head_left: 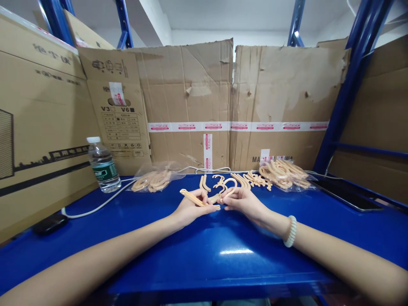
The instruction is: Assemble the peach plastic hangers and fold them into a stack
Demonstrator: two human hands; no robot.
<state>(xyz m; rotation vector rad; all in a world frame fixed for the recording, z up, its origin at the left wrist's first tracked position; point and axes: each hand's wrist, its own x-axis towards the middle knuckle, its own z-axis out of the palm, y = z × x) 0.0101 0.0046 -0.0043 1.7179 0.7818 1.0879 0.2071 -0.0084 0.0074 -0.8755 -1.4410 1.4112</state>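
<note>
My left hand [195,205] is closed around beige hanger arms [190,196], long slim plastic pieces pressed together and tilted up to the left. Close beside it, my right hand [245,205] pinches a beige hanger hook [232,182] whose curve points upward. A small gap parts the fingertips of the two hands, and the lower end of the hook is partly hidden by my fingers. Just beyond them on the blue table lie loose hooks [218,177], a pair of curved arms [204,183] and a row of more arms [241,180].
Clear bags of beige parts lie at the back left [151,180] and back right [283,173]. A water bottle [103,165] stands left, near a white cable [95,213] and a black device [50,224]. A dark phone-like slab [349,195] lies right. Cardboard walls [188,102] enclose the blue table [197,259].
</note>
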